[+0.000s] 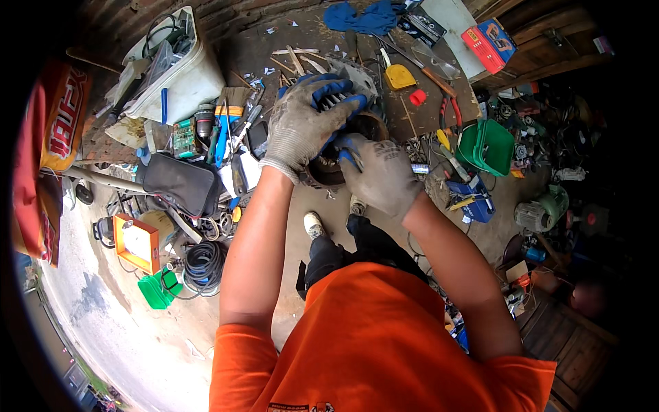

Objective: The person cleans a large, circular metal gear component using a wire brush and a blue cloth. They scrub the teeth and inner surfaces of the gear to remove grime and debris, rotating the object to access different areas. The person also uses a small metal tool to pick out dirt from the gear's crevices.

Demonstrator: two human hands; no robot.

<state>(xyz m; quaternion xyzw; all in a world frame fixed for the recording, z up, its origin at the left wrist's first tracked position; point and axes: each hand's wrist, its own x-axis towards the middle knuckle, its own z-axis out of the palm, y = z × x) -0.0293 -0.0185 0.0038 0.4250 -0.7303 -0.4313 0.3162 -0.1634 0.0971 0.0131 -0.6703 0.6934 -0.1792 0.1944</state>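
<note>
Both my hands wear grey work gloves with blue-coated fingers. My left hand (314, 116) lies over the top of a motor-like metal housing (370, 126), its fingers spread around a ribbed part. My right hand (378, 167) is at the near side of the housing's round opening, with its fingers curled; whether it pinches something small there cannot be told. The housing rests near the front edge of a cluttered workbench (417, 113). Thin wooden sticks (295, 61) lie behind it. The inside of the opening is dark and partly hidden by my hands.
Left: a white plastic bin (177, 85), a blue-handled brush (222, 136), a black pouch (180, 184). Right: a yellow scraper-like tool (399, 77), a red cap (417, 97), red-handled pliers (455, 113), a green bucket (489, 149). A coiled black hose (203, 265) lies lower left.
</note>
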